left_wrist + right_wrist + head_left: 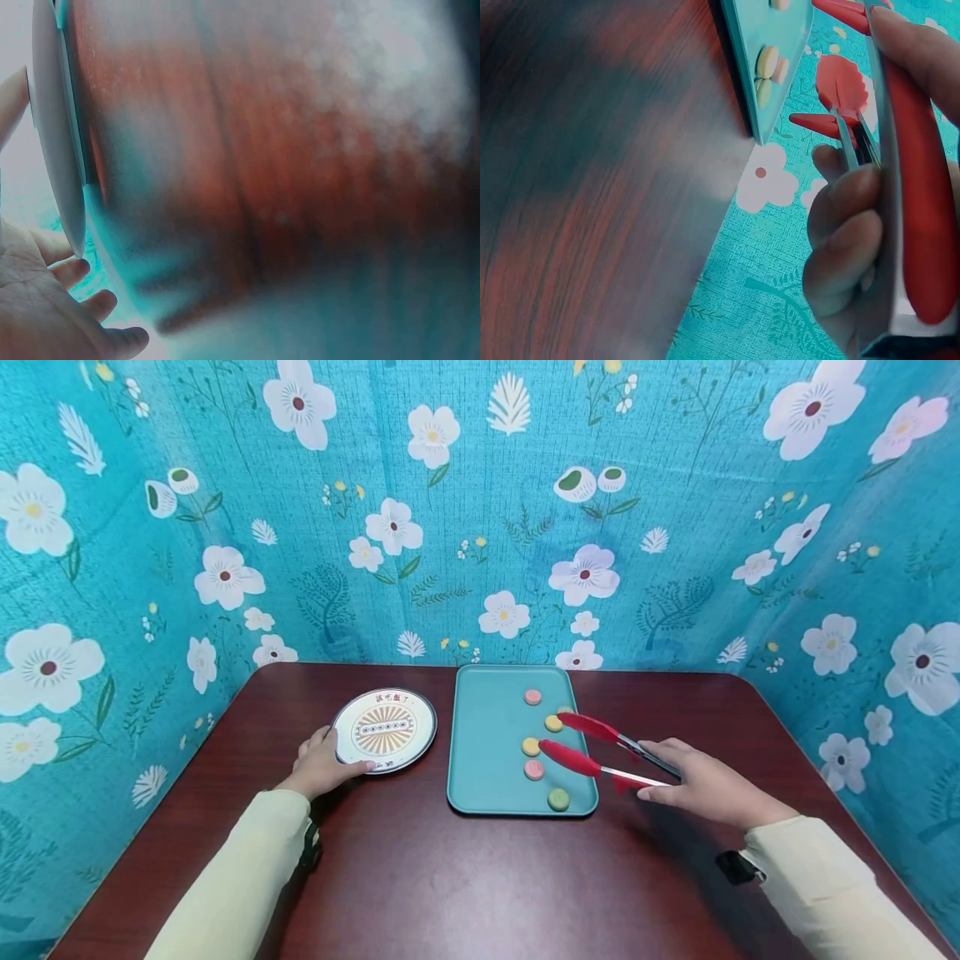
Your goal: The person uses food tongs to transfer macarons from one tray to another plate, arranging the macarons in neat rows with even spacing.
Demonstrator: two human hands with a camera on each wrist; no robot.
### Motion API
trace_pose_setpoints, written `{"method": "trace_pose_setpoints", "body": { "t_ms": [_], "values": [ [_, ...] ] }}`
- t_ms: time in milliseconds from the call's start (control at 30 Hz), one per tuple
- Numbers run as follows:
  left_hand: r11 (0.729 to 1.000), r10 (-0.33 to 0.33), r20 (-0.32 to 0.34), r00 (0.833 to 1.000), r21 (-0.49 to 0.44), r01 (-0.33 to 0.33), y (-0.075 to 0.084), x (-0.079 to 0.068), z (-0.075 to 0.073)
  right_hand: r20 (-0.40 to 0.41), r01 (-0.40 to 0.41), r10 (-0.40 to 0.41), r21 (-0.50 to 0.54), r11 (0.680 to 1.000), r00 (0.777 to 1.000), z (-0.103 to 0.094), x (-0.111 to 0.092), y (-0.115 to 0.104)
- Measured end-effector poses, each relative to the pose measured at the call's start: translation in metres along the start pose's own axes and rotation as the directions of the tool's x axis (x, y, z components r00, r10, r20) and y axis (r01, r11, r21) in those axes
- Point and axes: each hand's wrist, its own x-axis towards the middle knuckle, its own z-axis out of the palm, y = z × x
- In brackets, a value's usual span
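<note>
Head view: the left hand is gripping the rim of a printed white plate, which is holding no macarons. The right hand is grasping red-tipped tongs, their arms spreading over a teal tray. Six macarons are lying there, so the moving seems not yet begun.

Left wrist view: the thumb is pressing the plate's face, fingers meeting its edge.

Right wrist view: fingers are curling round the tongs' handle, the tips pinching nothing.

The plate reads "該吃飯了" in red along its far rim
</note>
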Motion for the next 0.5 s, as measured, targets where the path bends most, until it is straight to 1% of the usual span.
{"method": "trace_pose_setpoints", "body": {
  "t_ms": [100, 267, 367, 500],
  "values": [
    [1.000, -0.004, 0.001, 1.000, -0.001, 0.004, -0.001, -0.001, 0.001, 0.018, 0.004, -0.004, -0.006, 1.000, 1.000, 0.003, -0.002, -0.002],
    [1.000, -0.004, -0.005, 1.000, -0.014, 0.004, -0.001, -0.003, 0.001, 0.049, -0.024, 0.024, -0.003, 1.000, 0.999, 0.004, -0.003, -0.006],
    [1.000, -0.003, -0.004, 1.000, -0.011, 0.003, -0.001, -0.001, 0.001, 0.061, -0.038, 0.038, -0.008, 0.999, 0.997, 0.003, -0.004, -0.009],
    [1.000, 0.000, 0.005, 1.000, 0.004, 0.000, -0.001, 0.001, 0.000, 0.075, -0.031, 0.032, -0.013, 0.999, 0.997, 0.002, -0.004, -0.011]
  ]
}}
